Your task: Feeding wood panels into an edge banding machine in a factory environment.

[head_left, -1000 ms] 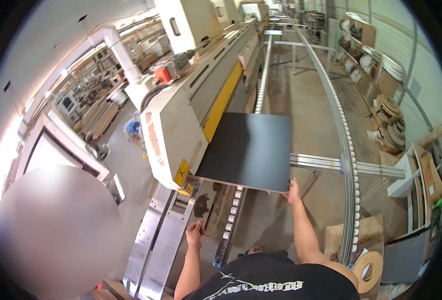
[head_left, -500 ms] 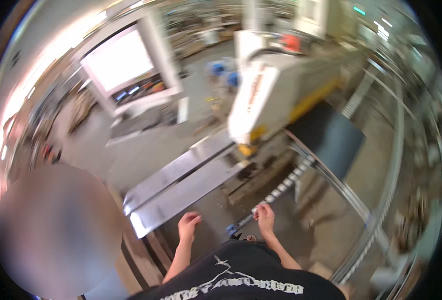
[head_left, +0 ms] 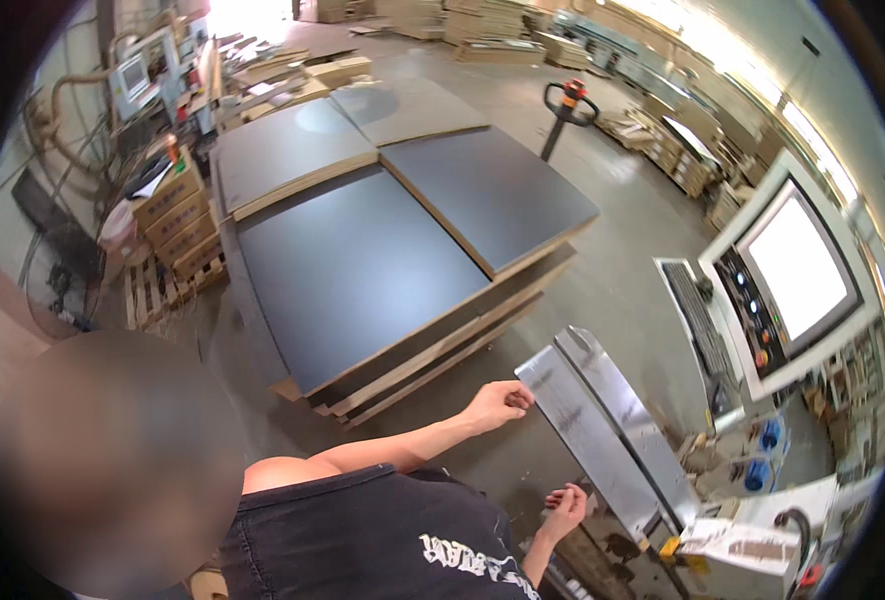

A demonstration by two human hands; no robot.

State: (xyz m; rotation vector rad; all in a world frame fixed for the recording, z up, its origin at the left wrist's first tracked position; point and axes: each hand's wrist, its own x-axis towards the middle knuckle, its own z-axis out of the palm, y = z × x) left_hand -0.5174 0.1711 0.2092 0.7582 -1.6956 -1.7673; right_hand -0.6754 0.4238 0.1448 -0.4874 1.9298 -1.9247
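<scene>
Two hands low in view, both empty: right hand (head_left: 565, 499) loosely curled, fingers half open, near the foot of a shiny metal rail (head_left: 602, 420); left hand (head_left: 500, 402) loosely closed, just beside that rail's upper end. Beyond, two stacks of dark panels (head_left: 362, 270) on a concrete floor (head_left: 612, 230), four dark tops counted. One control screen (head_left: 797, 270) at right. Farther off, one red-handled pallet jack (head_left: 565, 105) and board piles in a workshop hall.

A: Room by left hand (head_left: 499, 404)?
B: Metal rail (head_left: 602, 430) just right of fingertips; panel stack (head_left: 362, 270) ahead. Open floor (head_left: 612, 260) betw.
A: Right hand (head_left: 565, 503)?
B: Rail close beside fingers.
</scene>
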